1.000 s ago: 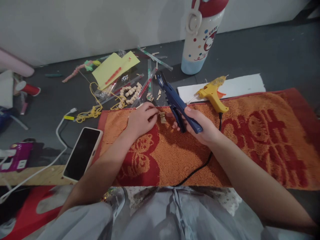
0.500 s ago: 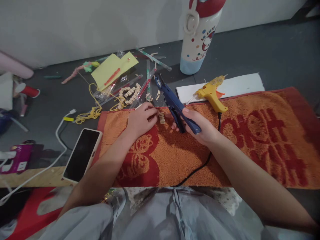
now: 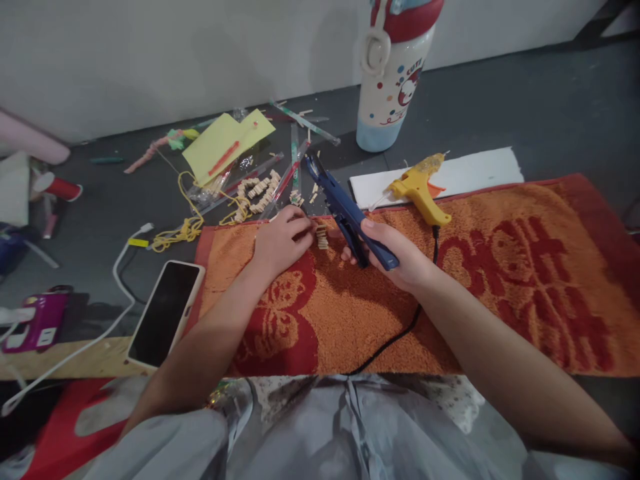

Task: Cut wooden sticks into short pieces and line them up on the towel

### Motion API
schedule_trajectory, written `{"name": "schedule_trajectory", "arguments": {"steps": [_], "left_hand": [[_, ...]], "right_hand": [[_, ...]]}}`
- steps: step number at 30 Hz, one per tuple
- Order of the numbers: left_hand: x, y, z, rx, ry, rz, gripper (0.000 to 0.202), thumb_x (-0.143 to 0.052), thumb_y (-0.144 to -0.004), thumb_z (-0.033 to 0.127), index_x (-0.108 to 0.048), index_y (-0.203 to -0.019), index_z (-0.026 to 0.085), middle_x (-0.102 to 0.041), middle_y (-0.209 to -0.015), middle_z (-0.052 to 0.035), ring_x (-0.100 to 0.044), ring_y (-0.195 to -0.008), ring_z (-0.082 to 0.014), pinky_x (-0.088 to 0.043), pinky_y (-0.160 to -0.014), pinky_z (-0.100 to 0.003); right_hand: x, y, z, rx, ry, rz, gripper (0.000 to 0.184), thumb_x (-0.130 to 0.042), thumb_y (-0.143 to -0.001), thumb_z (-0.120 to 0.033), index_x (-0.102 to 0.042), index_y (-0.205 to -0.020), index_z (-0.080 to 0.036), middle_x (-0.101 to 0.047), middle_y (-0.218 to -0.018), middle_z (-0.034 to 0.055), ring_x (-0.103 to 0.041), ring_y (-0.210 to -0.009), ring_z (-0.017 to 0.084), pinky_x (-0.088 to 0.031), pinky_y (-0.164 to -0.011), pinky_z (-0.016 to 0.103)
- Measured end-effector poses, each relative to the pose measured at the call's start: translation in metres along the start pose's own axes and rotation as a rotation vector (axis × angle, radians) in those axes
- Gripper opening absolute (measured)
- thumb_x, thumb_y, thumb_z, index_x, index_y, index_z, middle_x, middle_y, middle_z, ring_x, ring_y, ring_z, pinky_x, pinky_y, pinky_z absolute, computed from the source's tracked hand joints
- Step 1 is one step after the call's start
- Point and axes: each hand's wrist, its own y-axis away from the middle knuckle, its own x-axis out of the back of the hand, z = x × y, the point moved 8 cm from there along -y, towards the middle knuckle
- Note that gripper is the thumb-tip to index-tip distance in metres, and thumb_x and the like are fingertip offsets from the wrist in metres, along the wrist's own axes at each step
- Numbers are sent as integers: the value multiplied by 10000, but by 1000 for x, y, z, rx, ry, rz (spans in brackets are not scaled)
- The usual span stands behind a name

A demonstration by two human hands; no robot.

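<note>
My right hand (image 3: 400, 252) is wrapped round a long dark-blue stapler (image 3: 345, 203), whose two arms spread apart toward my palm; its far end points up and left. My left hand (image 3: 283, 240) rests on the orange and red towel (image 3: 370, 320) with its fingers bent. Its fingertips pinch the left edge of a short row of small pale wooden pieces (image 3: 323, 237), just left of the stapler. Part of that grip is hidden behind the fingers. A longer curved chain of similar pieces (image 3: 257, 190) lies beyond my left hand.
A yellow glue gun (image 3: 423, 187) lies on a white board (image 3: 480, 170), its black cord crossing the towel. Behind stands a tall bottle (image 3: 393, 87). Yellow paper (image 3: 225, 143), yellow string (image 3: 183, 230) and plastic tubes are at left, with a phone (image 3: 165, 313) nearer me.
The view shifts slightly, moving the bottle and glue gun a little left in the picture. Both hands keep almost the same pose and hold.
</note>
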Motion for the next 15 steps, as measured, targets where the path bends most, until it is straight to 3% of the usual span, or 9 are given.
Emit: {"name": "schedule_trajectory", "arguments": {"steps": [5, 9, 15], "left_hand": [[21, -3, -6, 36, 170, 139, 128, -549, -830, 237, -675, -815, 219, -648, -880, -23, -599, -837, -140, -475, -753, -271], [48, -2, -21, 166, 383, 336, 126, -588, -802, 283, -652, -742, 192, -648, -759, -12, -556, -670, -113, -441, -617, -244], [63, 9, -38, 403, 706, 440, 233, -596, -778, 421, -636, -753, 193, -603, -655, 4, -480, -540, -88, -358, -487, -227]], "right_hand": [[-1, 8, -12, 70, 125, -32, 456, -538, -796, -628, -650, -924, -206, -655, -783, 41, -595, -708, 185, -462, -633, 298], [-4, 17, -24, 177, 326, -30, 444, -572, -808, -598, -618, -1021, -210, -661, -917, 53, -601, -844, 214, -482, -747, 326], [-8, 21, -21, 280, 511, -51, 530, -599, -830, -521, -523, -1268, -233, -608, -1270, 97, -532, -1201, 311, -414, -1011, 436]]}}
